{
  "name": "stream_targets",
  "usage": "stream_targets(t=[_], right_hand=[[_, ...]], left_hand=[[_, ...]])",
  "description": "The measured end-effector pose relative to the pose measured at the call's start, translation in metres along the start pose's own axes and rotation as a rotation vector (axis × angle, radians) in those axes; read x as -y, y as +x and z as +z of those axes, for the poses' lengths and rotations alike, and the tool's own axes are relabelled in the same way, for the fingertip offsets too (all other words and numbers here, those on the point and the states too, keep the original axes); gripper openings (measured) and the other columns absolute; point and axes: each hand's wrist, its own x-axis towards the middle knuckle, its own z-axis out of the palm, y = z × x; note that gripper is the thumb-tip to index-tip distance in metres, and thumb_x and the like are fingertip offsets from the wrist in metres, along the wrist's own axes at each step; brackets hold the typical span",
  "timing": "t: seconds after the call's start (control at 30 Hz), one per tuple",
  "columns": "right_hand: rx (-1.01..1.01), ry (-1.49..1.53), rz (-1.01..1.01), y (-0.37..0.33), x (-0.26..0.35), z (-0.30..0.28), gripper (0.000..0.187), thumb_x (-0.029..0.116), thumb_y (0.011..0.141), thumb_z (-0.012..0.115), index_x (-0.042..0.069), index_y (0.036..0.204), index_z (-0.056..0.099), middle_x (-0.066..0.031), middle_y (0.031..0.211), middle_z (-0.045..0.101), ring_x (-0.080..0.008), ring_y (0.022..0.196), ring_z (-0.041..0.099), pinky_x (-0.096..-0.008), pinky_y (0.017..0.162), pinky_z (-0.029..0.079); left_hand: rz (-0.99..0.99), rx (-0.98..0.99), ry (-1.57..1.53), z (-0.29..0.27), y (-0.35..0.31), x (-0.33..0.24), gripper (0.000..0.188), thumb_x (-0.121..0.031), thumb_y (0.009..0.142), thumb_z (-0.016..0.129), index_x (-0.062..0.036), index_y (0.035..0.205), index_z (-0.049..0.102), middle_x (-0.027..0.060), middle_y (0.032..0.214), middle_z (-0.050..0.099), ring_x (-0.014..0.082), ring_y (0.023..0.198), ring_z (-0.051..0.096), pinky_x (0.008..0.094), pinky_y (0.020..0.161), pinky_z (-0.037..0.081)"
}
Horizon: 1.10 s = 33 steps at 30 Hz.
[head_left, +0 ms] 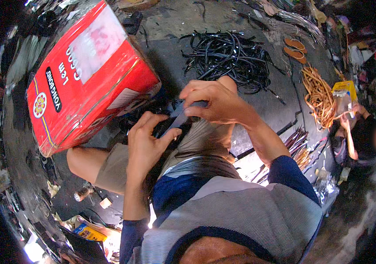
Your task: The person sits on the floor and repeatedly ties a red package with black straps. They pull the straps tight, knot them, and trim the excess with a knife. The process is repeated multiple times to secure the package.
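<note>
Over my lap, my left hand (143,137) and my right hand (214,102) face each other with a thin, pale, see-through-looking strip (177,122) stretched between them. The thumb and fingers of my right hand pinch its upper end, and a small dark piece shows at those fingertips. My left hand has its thumb against the lower end, with its fingers curled over something dark; I cannot tell what that is. A large red carton (100,94), wrapped in clear film, stands tilted just beyond my left hand.
Past my right hand lies a tangled heap of shiny black straps (227,61). Further right are orange-brown sandals (295,49) and a bundle of brown straps (318,99). Another person's hand (345,122) works beside a yellow package (344,87). A yellow-and-blue packet (89,232) lies at lower left.
</note>
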Motion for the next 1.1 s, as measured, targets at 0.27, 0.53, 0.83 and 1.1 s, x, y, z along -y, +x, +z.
stream_targets(t=[0.27,0.53,0.83,1.1], right_hand=[[0.105,0.453,-0.164,0.03,0.064,0.006,0.091,0.034,0.068,0.092,0.007,0.144,0.051,-0.0133,0.134,0.06,-0.0265,0.127,0.056,-0.0389,0.103,0.048],[0.334,0.773,0.32,0.08,0.116,-0.035,0.022,0.023,0.09,0.079,0.006,0.1,0.072,0.0049,0.087,0.068,-0.0051,0.079,0.06,-0.0239,0.067,0.048],[0.181,0.197,-0.11,0.168,0.124,-0.097,0.037,0.013,0.076,0.085,0.008,0.105,0.062,0.0061,0.087,0.06,-0.004,0.082,0.056,-0.0225,0.07,0.045],[0.144,0.278,0.182,0.216,0.095,-0.095,0.016,0.022,0.095,0.07,0.006,0.095,0.07,-0.0022,0.08,0.07,-0.005,0.059,0.057,-0.0225,0.051,0.045]], left_hand=[[0.179,0.002,-0.14,-0.036,-0.01,-0.028,0.01,-0.01,0.082,0.076,-0.0049,0.086,0.069,0.0106,0.077,0.07,0.0221,0.066,0.069,0.0324,0.06,0.053],[-0.017,-0.29,-0.194,-0.13,-0.008,-0.04,0.016,-0.015,0.079,0.081,-0.0059,0.089,0.072,-0.0008,0.076,0.068,0.008,0.07,0.061,0.0232,0.067,0.046],[-0.015,-0.307,-0.218,-0.281,-0.041,0.057,0.032,-0.031,0.076,0.085,-0.0094,0.087,0.065,-0.0096,0.069,0.049,0.0029,0.064,0.043,0.0204,0.057,0.031],[-0.393,-0.361,-0.201,-0.371,-0.062,0.182,0.025,-0.024,0.095,0.063,-0.0101,0.076,0.058,-0.006,0.06,0.048,0.0022,0.051,0.039,0.0233,0.043,0.023]])
